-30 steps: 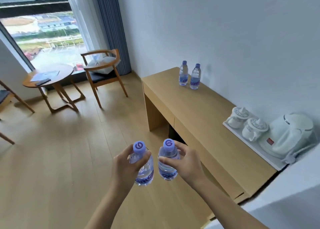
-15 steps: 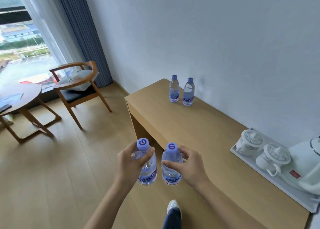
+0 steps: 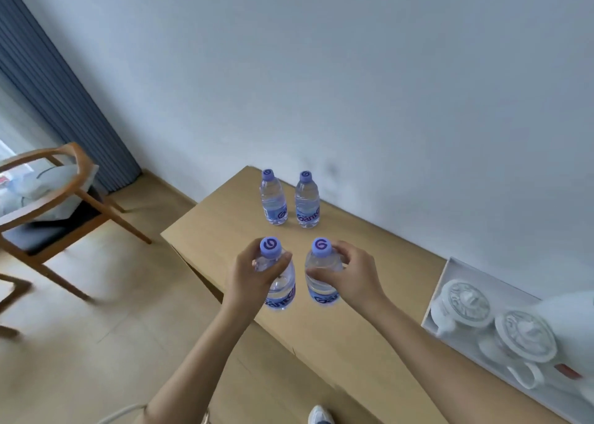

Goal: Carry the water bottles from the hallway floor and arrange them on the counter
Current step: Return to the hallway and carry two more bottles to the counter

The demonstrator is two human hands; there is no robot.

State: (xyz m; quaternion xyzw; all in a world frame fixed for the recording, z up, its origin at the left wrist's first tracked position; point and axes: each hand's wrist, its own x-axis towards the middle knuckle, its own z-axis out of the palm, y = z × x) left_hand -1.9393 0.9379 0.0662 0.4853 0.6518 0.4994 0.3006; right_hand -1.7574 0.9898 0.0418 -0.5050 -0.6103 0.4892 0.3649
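Clear plastic water bottles with lilac caps are the objects in play, four in all. The left hand (image 3: 249,279) grips one clear bottle (image 3: 280,290) around its shoulder, fingers and thumb curled about it just below the cap. The right hand (image 3: 352,279) holds a second clear bottle (image 3: 321,282) the same way. Both held bottles are upright, side by side with a narrow gap between them, above the near-left part of the light wooden table (image 3: 353,327); whether their bases touch the tabletop cannot be told. Two more bottles, the far-left standing bottle (image 3: 274,198) and the far-right standing bottle (image 3: 307,200), stand upright just beside each other near the table's far corner, close to the pale wall (image 3: 353,86). At the right end of the table a white tray (image 3: 450,272) carries white lidded cups (image 3: 463,308). On the wooden floor to the left stands a wooden armchair (image 3: 64,198) with a pale cushion, beside a grey-blue curtain (image 3: 58,86).
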